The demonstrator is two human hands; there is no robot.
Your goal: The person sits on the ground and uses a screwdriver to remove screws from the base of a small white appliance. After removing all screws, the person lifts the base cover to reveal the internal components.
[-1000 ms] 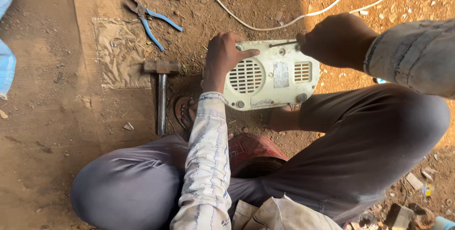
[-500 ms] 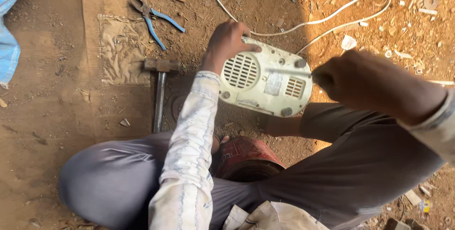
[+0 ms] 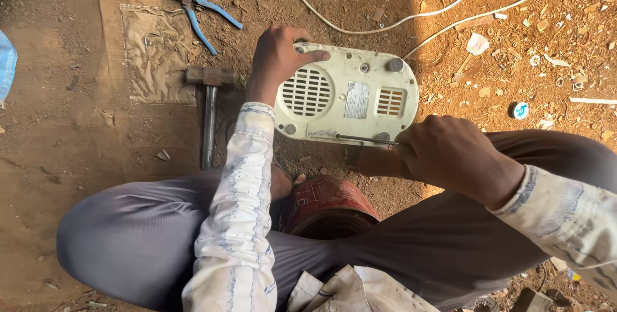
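Note:
A cream-white plastic appliance base [image 3: 347, 97] lies bottom up on the dirt, showing a round vent grille, a small square grille and a sticker. My left hand [image 3: 277, 60] grips its left upper edge, thumb across the top. My right hand [image 3: 453, 158] is closed around a thin metal screwdriver [image 3: 360, 139] whose shaft lies along the base's lower edge, tip pointing left. A white cord [image 3: 385, 26] runs from the top of the appliance across the ground.
A hammer [image 3: 209, 103] lies left of my left arm. Blue-handled pliers [image 3: 199, 10] rest above it by a crumpled clear plastic sheet [image 3: 157, 52]. A red round object [image 3: 331, 206] sits between my knees. Small scraps litter the dirt at the right.
My right hand came off the appliance's right end, swung out right, then returned to the lower edge holding a screwdriver. The appliance turned slightly under my left hand.

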